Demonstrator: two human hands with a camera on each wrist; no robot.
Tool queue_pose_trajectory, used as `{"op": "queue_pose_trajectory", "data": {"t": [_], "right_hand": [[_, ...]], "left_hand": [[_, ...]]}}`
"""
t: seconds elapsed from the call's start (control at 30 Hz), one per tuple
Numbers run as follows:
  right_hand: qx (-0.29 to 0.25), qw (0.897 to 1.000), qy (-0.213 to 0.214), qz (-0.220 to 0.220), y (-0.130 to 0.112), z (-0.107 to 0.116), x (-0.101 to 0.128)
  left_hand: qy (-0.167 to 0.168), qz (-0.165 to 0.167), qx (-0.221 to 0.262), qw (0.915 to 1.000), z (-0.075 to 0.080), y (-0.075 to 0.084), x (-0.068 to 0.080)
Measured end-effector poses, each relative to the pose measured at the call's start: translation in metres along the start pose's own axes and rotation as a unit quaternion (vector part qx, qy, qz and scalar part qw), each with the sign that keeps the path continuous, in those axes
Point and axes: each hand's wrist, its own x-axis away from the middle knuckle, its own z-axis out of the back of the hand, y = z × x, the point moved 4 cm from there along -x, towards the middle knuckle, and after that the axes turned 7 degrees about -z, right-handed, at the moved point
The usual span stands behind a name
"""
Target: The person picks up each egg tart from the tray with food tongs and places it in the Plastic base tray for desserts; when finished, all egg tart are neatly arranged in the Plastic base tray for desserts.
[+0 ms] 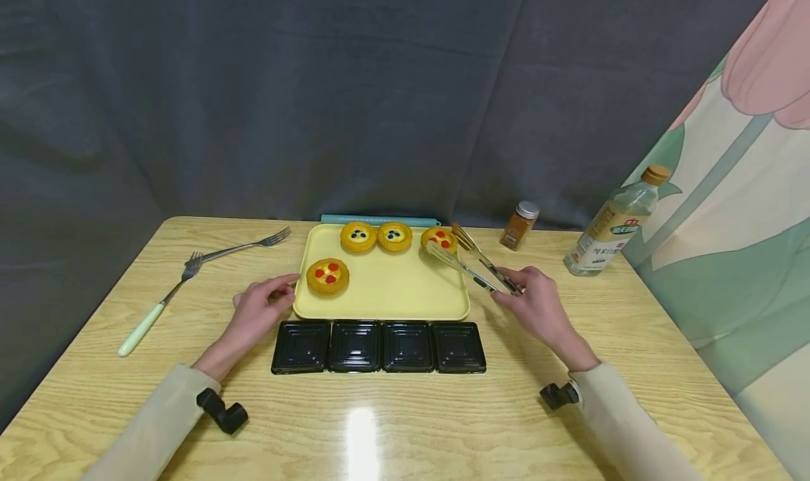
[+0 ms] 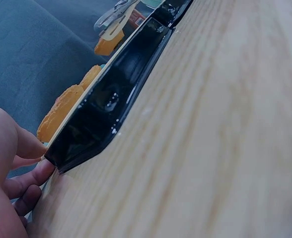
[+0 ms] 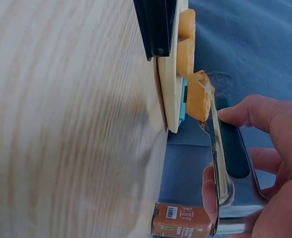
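On the yellow tray (image 1: 392, 294), which lies near the middle of the wooden table (image 1: 405, 425), sit four small fruit tarts. Right of the tray, the right hand (image 1: 538, 305) grips a pair of metal tongs (image 1: 471, 259), fingers and thumb curled round the dark-handled arms. The tong tips reach in over the tray's far right corner and stand on either side of the red-topped tart (image 1: 439, 238) there; the right wrist view shows a metal blade close against that tart's side, though whether the tips actually squeeze it cannot be told. Along the tray's far edge, to the left of that tart, sit two blueberry tarts (image 1: 358, 236) side by side, and a second red-topped tart (image 1: 328, 275) rests alone near the tray's left edge.

At the tray's near left corner the left hand (image 1: 256, 312) lies on the table, fingers loosely bent, with the fingertips (image 1: 287, 280) touching the tray's edge; it holds nothing. The left wrist view shows those fingers lying beside the tray's corner.

Just in front of the tray, four black square containers (image 1: 378, 346) stand in a row, touching one another. Left of the tray lie two forks (image 1: 190, 266), one with a pale green handle. Beyond the tray's right corner stands a small spice jar (image 1: 519, 225), and further right a bottle (image 1: 610, 231) with an orange cap. Behind the tray lies a thin teal strip (image 1: 380, 219).
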Motion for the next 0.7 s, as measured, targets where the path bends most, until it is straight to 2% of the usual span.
{"op": "queue_pose_trajectory", "data": {"t": [0.7], "right_hand": [[0.006,1.000,-0.001,0.012,-0.003,0.016,0.039]], "left_hand": [[-0.004,0.003,0.004,1.0000,0.001,0.002,0.001]]}}
